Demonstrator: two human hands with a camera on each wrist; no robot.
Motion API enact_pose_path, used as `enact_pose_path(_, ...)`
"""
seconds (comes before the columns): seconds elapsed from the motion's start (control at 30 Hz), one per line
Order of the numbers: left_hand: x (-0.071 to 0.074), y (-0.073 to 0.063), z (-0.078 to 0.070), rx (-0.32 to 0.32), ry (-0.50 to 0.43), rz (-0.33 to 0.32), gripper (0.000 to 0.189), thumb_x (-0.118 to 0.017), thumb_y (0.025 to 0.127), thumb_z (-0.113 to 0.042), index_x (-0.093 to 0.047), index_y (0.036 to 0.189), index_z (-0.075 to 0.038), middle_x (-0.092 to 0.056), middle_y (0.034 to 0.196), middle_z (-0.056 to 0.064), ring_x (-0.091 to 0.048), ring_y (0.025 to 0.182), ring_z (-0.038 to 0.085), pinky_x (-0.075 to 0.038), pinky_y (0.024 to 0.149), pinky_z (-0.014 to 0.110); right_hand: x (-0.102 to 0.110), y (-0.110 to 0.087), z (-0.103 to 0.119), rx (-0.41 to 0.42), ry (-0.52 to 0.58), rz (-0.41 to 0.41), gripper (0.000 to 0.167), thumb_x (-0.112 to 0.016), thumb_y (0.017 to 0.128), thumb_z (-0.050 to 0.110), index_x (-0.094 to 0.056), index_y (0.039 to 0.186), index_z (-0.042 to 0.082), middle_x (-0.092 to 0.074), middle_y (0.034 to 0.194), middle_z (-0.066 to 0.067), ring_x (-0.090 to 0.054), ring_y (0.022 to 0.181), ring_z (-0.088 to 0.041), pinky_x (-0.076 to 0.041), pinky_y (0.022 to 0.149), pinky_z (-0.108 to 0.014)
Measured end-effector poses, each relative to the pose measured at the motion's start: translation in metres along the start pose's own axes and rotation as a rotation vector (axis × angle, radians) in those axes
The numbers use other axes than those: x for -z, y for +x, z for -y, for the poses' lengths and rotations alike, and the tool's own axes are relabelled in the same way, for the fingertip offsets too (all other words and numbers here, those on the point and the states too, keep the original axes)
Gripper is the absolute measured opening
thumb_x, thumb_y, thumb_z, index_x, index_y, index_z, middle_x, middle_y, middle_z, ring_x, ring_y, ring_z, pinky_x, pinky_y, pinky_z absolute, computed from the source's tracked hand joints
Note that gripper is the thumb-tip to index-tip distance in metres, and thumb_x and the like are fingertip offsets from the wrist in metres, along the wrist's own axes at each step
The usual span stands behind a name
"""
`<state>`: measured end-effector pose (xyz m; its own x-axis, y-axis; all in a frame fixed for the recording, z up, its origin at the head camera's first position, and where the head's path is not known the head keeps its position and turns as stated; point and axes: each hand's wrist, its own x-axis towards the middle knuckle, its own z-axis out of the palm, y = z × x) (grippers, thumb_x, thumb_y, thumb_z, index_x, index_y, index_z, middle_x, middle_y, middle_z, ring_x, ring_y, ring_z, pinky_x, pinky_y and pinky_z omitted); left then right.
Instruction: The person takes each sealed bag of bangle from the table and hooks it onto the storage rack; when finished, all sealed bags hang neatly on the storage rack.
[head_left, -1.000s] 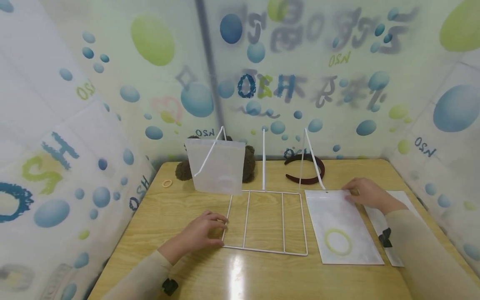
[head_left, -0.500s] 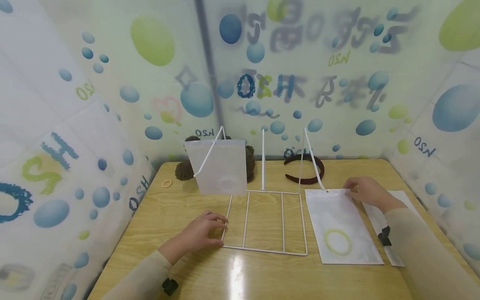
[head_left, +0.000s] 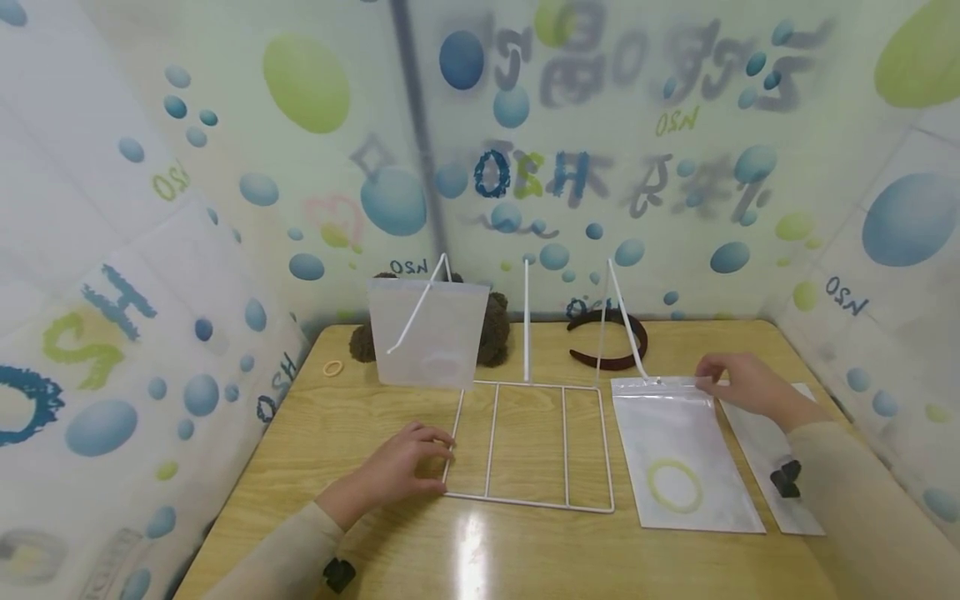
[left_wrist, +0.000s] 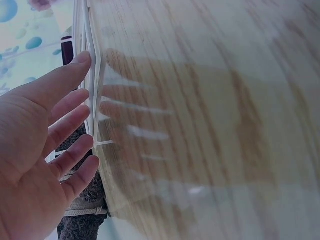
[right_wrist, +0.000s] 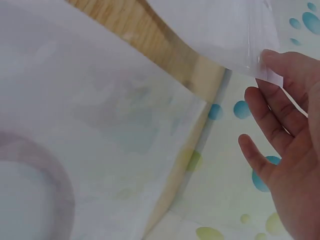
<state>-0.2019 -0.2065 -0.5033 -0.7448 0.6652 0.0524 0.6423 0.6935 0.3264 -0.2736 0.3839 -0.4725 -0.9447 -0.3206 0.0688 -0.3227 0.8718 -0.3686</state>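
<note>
Hands work apart on the wooden table (head_left: 315, 433): the left hand (head_left: 401, 467) lies flat with straight fingers (left_wrist: 65, 107) against the near left edge of the white wire rack (head_left: 528, 442), steadying its flat base, while the right hand (head_left: 738, 387) pinches the top right corner of a frosted zip bag (head_left: 678, 454) that lies just right of the rack with a yellow-green ring (head_left: 675, 486) inside it. In the right wrist view the thumb and forefinger close on the clear sealed strip of that bag, the other fingers (right_wrist: 272, 117) loose and spread. The bag's top edge sits close to the foot of the rack's right-hand prong (head_left: 626, 321), and a second frosted bag (head_left: 429, 333) already hangs on the left prong, in front of a brown plush toy (head_left: 495, 325). A dark headband (head_left: 615, 337) lies behind the rack, a small hair tie (head_left: 333, 367) near the table's left edge, and another flat bag (head_left: 765, 442) under the right forearm. To handle this well, I judge that the pinch should stay on the stiff sealed strip rather than the soft body, so the bag lifts without folding and the ring does not slide about. The left hand would do best to keep its flat pressure on the frame, since the light rack could tip or skid when a bag touches a prong.
</note>
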Motion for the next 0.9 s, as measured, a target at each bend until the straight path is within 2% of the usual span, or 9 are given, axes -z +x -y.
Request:
enact_pose_path(0.23,0.003,0.000,-0.002,-0.004,-0.004,0.003,0.038,-0.086,0.083,-0.036,-0.076,0.116,-0.020,-0.065,0.137,-0.002,-0.054,0.121,0.022,-0.049,0.107,0.048,0.014,-0.011,0.020,0.115,0.006,-0.077,0.007,-0.078,0.091,0.013,-0.071,0.090,0.015,-0.065,0.081,0.010,-0.055,0.076,-0.005,-0.052,0.069,-0.032)
enact_pose_path(0.43,0.002,0.000,-0.002,-0.013,-0.003,-0.002,0.039,-0.087,0.082,-0.036,-0.076,0.116,-0.019,-0.065,0.137,-0.002,-0.055,0.121,0.021,-0.049,0.107,0.048,0.024,-0.018,0.040,0.160,0.014,-0.100,0.008,-0.079,0.091,0.011,-0.072,0.090,0.015,-0.067,0.082,0.011,-0.056,0.076,0.000,-0.057,0.069,-0.031)
enact_pose_path(0.7,0.001,-0.001,0.000,-0.003,-0.013,0.006,0.038,-0.086,0.083,-0.036,-0.076,0.116,-0.020,-0.064,0.138,-0.003,-0.054,0.122,0.022,-0.048,0.108,0.048,0.035,-0.025,0.057,0.281,-0.003,-0.211,0.019,-0.081,0.086,0.005,-0.070,0.087,0.021,-0.065,0.080,0.018,-0.058,0.075,0.006,-0.059,0.070,-0.030)
enact_pose_path(0.9,0.001,-0.001,0.000,0.004,-0.023,0.006,0.037,-0.086,0.084,-0.035,-0.076,0.116,-0.020,-0.064,0.138,-0.003,-0.054,0.123,0.022,-0.048,0.108,0.049,0.044,-0.032,0.067,0.277,-0.045,-0.253,0.022,-0.084,0.083,0.006,-0.070,0.088,0.023,-0.064,0.080,0.019,-0.057,0.076,0.006,-0.057,0.069,-0.026)
